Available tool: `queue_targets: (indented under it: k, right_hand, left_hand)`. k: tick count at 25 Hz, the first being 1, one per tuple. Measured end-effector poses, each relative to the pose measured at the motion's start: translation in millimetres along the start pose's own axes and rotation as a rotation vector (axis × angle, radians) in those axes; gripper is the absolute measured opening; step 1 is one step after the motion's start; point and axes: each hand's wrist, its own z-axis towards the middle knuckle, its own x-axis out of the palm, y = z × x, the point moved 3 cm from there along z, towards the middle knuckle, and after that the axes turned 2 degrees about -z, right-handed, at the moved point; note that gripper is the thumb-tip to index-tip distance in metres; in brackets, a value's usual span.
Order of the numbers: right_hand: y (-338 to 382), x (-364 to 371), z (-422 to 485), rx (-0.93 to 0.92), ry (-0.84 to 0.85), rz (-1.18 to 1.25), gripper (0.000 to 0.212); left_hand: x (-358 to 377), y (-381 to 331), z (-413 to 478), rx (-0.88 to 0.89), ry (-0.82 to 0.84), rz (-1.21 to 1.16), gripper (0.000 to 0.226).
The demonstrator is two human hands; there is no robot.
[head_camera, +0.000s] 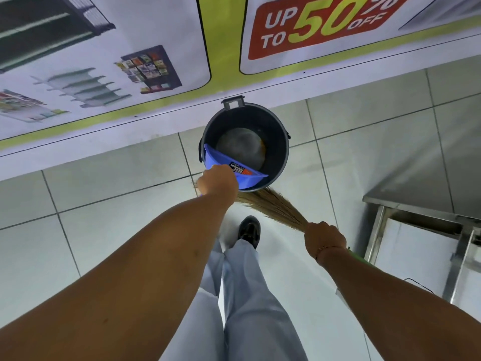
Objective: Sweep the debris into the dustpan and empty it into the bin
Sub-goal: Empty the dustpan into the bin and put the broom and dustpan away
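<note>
A dark round bin (278, 142) stands on the tiled floor against the wall banner. My left hand (217, 182) grips the blue dustpan (250, 179), which is tipped over the bin's near-left rim with its mouth inside the bin. The bin's bottom looks grey with an orange smear at the right. My right hand (324, 239) is closed on the neck of a straw broom (270, 203); its bristles fan toward the bin's near side, just under the dustpan.
A printed sale banner (325, 24) covers the wall behind the bin. A stainless steel table (416, 207) stands at the right, close to my right hand. My legs and a black shoe (250, 230) are below the bin on the pale tiled floor.
</note>
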Motion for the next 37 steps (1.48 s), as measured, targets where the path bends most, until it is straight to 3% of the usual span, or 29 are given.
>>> queue_targets:
  k: [10,17,21,26,32,37]
  right_hand:
    - [-6.8,0.4,-9.0,-0.060,-0.048,-0.031,0.036]
    - [-27.0,18.4,-51.4,-0.251,-0.137,-0.007,0.053]
    - [-3.4,29.3,-82.1,-0.371,-0.220,0.056,0.057]
    - [113.0,17.6,-99.1,-0.465,-0.311,0.221,0.047]
    - [333.0,-17.7,-115.4,-0.598,-0.363,0.164,0.041]
    - [482.4,-47.1,-131.9,-0.704,-0.373,0.044,0.040]
  left_hand:
    - [-4.5,-5.8,-13.1,-0.023,-0.038,0.007,0.026]
    - [-7.8,22.3,-47.2,-0.021,-0.233,-0.400,0.046]
    - [3.7,59.9,-66.7,-0.057,-0.264,-0.668,0.049]
    - [-10.7,164.4,-85.3,-0.127,-0.396,-0.819,0.044]
    - [-37.6,371.3,-107.1,-0.144,-0.526,-0.834,0.042]
    - [-36.0,536.7,-117.7,-0.268,-0.587,-0.836,0.040]
